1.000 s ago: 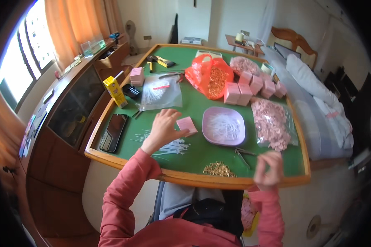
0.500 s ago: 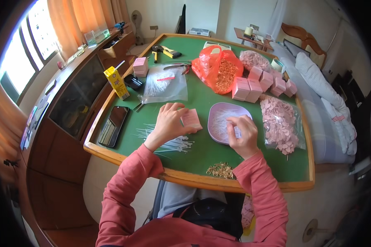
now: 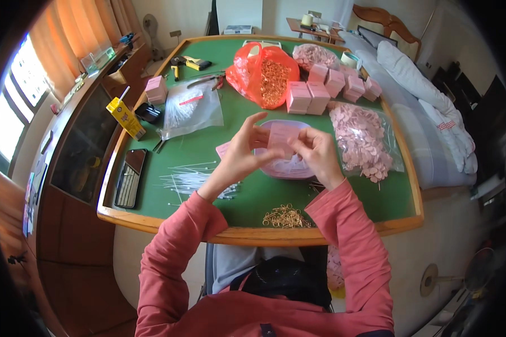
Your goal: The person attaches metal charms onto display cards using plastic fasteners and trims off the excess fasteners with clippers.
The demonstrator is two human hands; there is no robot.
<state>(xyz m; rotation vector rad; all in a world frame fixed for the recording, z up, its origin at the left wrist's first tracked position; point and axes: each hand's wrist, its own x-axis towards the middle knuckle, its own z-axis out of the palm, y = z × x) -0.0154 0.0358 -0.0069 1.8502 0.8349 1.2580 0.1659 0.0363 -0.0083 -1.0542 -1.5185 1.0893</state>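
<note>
A pink card [image 3: 280, 139] is up in the air over the lilac tray [image 3: 264, 169], pinched at its right side by the thumb and fingers of my right hand [image 3: 319, 153]. My left hand [image 3: 243, 147] is on the card's other side, thumb and fingers spread apart; whether a fingertip touches the card is hard to tell. Inside the tray lie thin translucent plastic strands, partly hidden by the card and hands. Another piece of pink card [image 3: 223, 150] lies on the green tabletop behind my left wrist. White thin ties [image 3: 199, 181] are spread beside that forearm.
Gold metal clasps [image 3: 287, 216] sit near the wooden table edge [image 3: 253, 236]. Rightward is a bag of pink pieces [image 3: 365, 140]. Farther back stand pink card stacks [image 3: 309, 98] and an orange-red bag [image 3: 250, 78]. A phone [image 3: 131, 178] and yellow carton [image 3: 125, 118] are left.
The pink card has been lifted off the table and brought over the tray, now in my right hand. My left hand has moved toward the tray, its fingers spread. The view has shifted.
</note>
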